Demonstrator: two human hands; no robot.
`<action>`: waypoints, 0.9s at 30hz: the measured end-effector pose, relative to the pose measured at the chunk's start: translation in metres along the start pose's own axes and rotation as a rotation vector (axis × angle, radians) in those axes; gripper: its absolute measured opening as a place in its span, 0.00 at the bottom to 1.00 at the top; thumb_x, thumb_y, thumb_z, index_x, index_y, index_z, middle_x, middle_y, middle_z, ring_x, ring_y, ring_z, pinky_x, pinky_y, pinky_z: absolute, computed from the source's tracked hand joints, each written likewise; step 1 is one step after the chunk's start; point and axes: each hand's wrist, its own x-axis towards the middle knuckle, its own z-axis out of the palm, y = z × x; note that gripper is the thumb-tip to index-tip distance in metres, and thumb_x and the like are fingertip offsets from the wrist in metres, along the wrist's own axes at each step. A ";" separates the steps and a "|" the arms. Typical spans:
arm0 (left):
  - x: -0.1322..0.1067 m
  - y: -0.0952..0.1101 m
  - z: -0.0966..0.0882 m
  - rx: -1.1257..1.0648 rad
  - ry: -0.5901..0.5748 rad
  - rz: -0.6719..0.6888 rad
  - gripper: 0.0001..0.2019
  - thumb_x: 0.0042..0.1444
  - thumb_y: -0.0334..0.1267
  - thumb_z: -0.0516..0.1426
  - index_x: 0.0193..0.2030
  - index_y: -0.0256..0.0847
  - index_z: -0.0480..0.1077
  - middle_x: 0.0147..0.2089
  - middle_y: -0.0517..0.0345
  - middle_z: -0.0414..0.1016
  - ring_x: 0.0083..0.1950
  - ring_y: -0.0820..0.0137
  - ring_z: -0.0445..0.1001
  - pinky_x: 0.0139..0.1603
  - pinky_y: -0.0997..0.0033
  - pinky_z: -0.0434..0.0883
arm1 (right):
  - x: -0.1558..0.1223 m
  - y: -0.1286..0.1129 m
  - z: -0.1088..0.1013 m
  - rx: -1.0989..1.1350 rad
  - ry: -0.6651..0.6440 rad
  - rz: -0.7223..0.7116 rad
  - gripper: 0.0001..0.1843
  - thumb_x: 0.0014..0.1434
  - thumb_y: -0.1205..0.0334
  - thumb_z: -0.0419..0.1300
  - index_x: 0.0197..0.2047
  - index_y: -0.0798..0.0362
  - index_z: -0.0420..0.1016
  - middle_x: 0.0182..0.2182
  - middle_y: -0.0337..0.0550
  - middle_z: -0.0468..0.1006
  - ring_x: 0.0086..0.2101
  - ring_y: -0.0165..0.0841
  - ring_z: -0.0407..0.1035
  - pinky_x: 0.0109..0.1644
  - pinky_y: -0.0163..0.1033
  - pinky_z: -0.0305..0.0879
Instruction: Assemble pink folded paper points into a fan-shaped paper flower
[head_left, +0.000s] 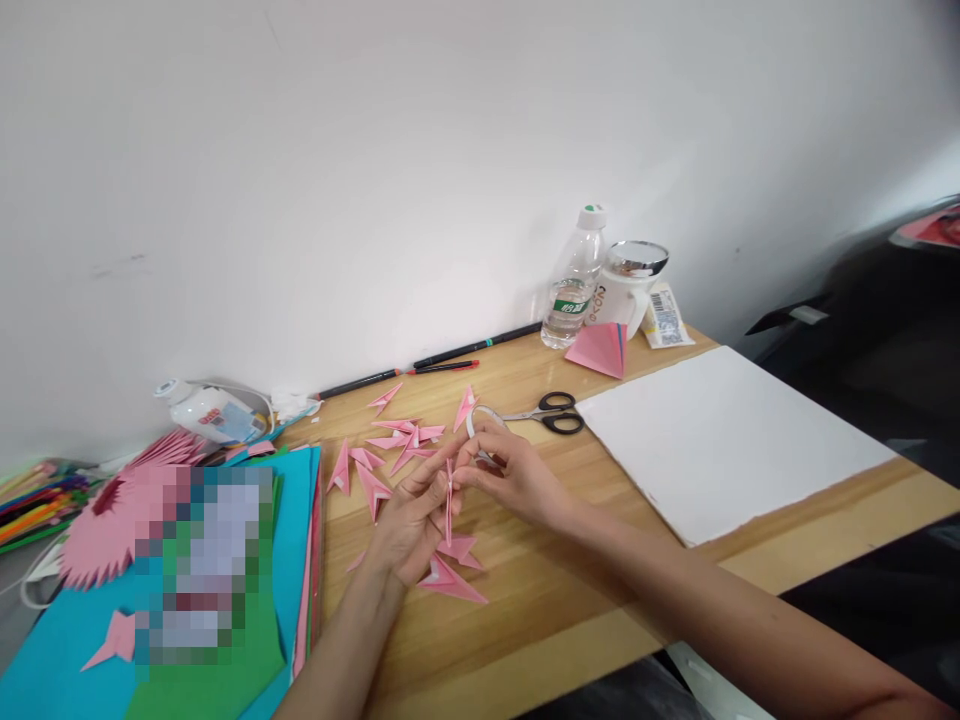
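Note:
My left hand point(409, 525) pinches a narrow folded pink paper piece point(449, 515), held upright and seen edge-on above the table. From the right, my right hand point(517, 478) meets it with thumb and fingertips at its upper part. A roll of white tape point(472, 424) hangs around the fingers of my right hand, partly hidden by them. Several pointed pink paper pieces point(409, 436) lie beyond and left of my hands, some with small white patches. More folded pink pieces point(450, 580) rest just below my left hand.
Black-handled scissors point(561, 413) lie beyond my right hand, beside a white board point(739, 450). A water bottle point(574, 285), a white mug point(619, 298) and a pink paper fan shape point(600, 350) stand near the wall. Coloured sheets point(296, 500) and a spiky pink ring point(90, 540) are left.

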 end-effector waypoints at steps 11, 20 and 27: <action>-0.003 0.007 0.003 0.414 0.052 0.008 0.15 0.49 0.45 0.59 0.23 0.34 0.73 0.20 0.57 0.70 0.21 0.77 0.64 0.21 0.80 0.61 | -0.001 0.005 -0.003 -0.250 -0.014 0.020 0.07 0.55 0.61 0.60 0.28 0.54 0.71 0.27 0.39 0.67 0.28 0.28 0.61 0.32 0.34 0.57; -0.001 0.005 0.005 0.709 0.071 0.213 0.08 0.48 0.41 0.60 0.26 0.37 0.76 0.19 0.60 0.69 0.19 0.75 0.63 0.19 0.78 0.61 | 0.000 0.004 -0.004 -0.289 -0.073 0.030 0.04 0.56 0.64 0.58 0.30 0.55 0.72 0.28 0.41 0.72 0.29 0.30 0.65 0.34 0.35 0.59; -0.003 -0.002 0.010 0.822 0.177 0.314 0.12 0.51 0.43 0.57 0.23 0.38 0.73 0.19 0.61 0.67 0.19 0.76 0.63 0.18 0.78 0.60 | 0.000 0.004 -0.002 -0.343 -0.059 0.023 0.06 0.56 0.67 0.56 0.28 0.55 0.71 0.29 0.41 0.74 0.31 0.30 0.66 0.35 0.35 0.61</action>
